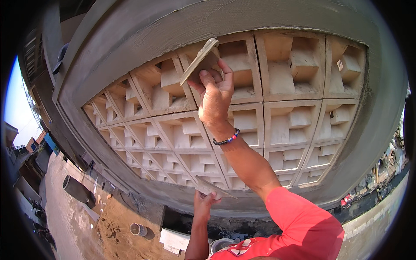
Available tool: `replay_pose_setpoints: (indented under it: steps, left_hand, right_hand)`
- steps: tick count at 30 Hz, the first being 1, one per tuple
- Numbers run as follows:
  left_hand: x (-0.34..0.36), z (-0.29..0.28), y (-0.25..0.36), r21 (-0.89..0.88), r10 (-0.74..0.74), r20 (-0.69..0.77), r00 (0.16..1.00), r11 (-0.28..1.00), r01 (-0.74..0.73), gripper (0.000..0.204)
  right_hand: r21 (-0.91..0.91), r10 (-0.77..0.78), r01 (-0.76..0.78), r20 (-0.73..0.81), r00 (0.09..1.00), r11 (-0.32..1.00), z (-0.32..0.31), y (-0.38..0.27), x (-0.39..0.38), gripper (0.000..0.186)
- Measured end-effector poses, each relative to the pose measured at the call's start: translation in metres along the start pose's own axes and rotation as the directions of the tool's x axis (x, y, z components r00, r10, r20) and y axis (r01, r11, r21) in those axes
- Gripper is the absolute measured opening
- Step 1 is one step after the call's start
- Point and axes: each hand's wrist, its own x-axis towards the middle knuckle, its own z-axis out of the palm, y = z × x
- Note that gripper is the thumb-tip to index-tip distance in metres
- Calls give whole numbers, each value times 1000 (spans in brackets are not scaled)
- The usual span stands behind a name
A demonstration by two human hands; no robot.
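Observation:
My right hand (216,97), raised high with a beaded bracelet at its wrist, is closed around a plastering float (198,62). The float is tilted and seen nearly edge-on, so its grip is mostly hidden by the fingers. Its upper end lies by the top edge of the pale breeze-block panel (261,102), where grey plaster (260,19) borders the blocks. Lower down, my left hand (203,203) grips a thin, flat, pointed plate (210,187) in front of the bottom row of blocks. Whether this plate has a handle, I cannot tell.
Below the wall stand a small bucket (138,229) on brown sand (117,221), a white slab (174,238) and a round tub (222,244) close to my body. A dark drum (74,188) lies at the left. Rubble (377,173) edges the wall's right side.

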Motion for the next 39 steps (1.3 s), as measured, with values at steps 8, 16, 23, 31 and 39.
replay_pose_setpoints:
  steps: [8, 16, 23, 31, 39]
  left_hand:
    - [1, 16, 8, -248, 105, 13, 994, 964, -99, 50]
    - [2, 35, 8, -433, 273, -21, 962, 865, -254, 38]
    - [-2, 55, -14, -483, 297, -191, 936, 802, -353, 44]
    - [-7, 57, -32, -539, 320, -286, 903, 725, -428, 47]
    - [-14, 48, -55, -619, 311, -263, 914, 672, -406, 42]
  right_hand:
    - [-42, 392, -393, 228, 891, 919, -41, -52, -52, 47]
    - [-86, 781, -780, 159, 604, 620, -101, -112, -110, 49]
    - [201, 890, -868, -138, 434, 455, -140, -149, -185, 37]
    - [216, 787, -873, -563, 254, 437, -127, -147, -222, 39]
    - [386, 923, -855, -305, 236, 346, -160, -162, -246, 41]
